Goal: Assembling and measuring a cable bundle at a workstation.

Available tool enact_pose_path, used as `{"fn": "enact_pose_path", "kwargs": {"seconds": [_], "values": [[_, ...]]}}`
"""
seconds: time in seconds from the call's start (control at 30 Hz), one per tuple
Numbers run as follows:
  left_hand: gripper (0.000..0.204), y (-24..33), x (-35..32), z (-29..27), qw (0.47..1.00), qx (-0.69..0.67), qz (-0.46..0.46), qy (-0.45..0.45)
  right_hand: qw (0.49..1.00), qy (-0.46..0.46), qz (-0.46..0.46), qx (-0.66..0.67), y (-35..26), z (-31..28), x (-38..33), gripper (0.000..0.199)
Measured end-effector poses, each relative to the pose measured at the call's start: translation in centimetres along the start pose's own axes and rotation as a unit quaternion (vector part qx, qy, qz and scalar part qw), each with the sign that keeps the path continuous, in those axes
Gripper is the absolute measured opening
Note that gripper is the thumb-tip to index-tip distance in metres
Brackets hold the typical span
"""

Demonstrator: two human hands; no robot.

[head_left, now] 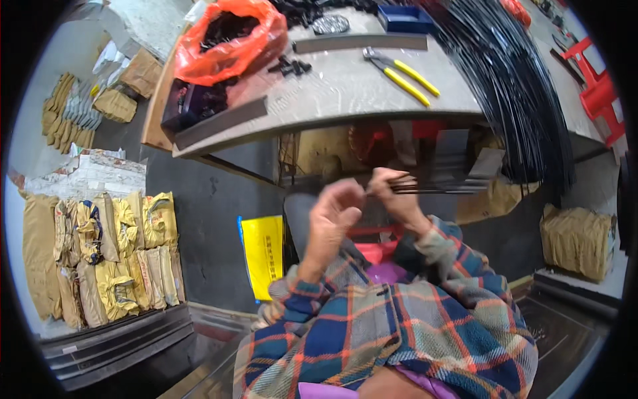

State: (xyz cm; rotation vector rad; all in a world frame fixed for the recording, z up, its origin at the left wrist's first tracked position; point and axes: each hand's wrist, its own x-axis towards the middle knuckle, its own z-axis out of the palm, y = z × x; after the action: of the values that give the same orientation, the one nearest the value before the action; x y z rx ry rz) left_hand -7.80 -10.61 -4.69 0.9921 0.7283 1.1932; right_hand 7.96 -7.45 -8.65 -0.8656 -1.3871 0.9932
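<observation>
My right hand [401, 201] is closed round several thin black strips [438, 191]. Their long ends stretch off to the right, smeared by motion, and short ends show at the fingers. Just left of it, my left hand [330, 219] is raised with its thumb apart from its fingers. The fingertips are blurred, and nothing shows in that hand. Both hands are in front of the table's near edge, above my lap. A thick bundle of long black strips [508, 80] hangs over the table edge at the right.
On the table [332, 86] lie yellow-handled pincers [402, 76], an orange plastic bag [232, 40] of black pieces, a blue tray [405, 18] and metal bars [359, 43]. Brown paper packages [100, 259] stack at the left. A yellow sack [262, 256] lies below, a red stool [601, 90] far right.
</observation>
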Motion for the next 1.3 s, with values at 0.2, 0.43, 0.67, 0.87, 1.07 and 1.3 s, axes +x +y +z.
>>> {"fn": "enact_pose_path", "kwargs": {"seconds": [0.2, 0.43, 0.67, 0.87, 1.07, 1.3], "values": [[0.031, 4.5, 1.3, 1.2, 0.99, 0.058, 0.122, -0.046, 0.919, -0.232, 0.288, 0.133, 3.0, 1.8, -4.4, 0.009], [0.012, 3.9, 0.4, 3.3, 0.972, 0.156, 0.158, 0.07, 0.964, 0.013, 0.01, 0.267, -4.4, 3.1, -0.4, 0.038], [0.018, 4.9, 0.4, 3.0, 0.977, 0.114, 0.18, 0.018, 0.968, -0.035, 0.054, 0.241, -7.2, 1.8, 1.7, 0.038], [0.019, 5.6, 0.8, 2.4, 0.968, 0.165, 0.183, -0.046, 0.952, -0.09, 0.125, 0.263, -7.5, 1.1, 2.5, 0.031], [0.017, 4.6, 0.6, 4.1, 0.936, 0.175, 0.263, 0.155, 0.982, -0.002, 0.02, 0.185, -8.3, 2.9, 3.3, 0.026], [0.032, 7.5, 1.5, -0.5, 0.982, -0.054, 0.067, -0.17, 0.849, -0.447, 0.127, 0.252, -9.5, 0.6, 9.3, 0.018]]}}
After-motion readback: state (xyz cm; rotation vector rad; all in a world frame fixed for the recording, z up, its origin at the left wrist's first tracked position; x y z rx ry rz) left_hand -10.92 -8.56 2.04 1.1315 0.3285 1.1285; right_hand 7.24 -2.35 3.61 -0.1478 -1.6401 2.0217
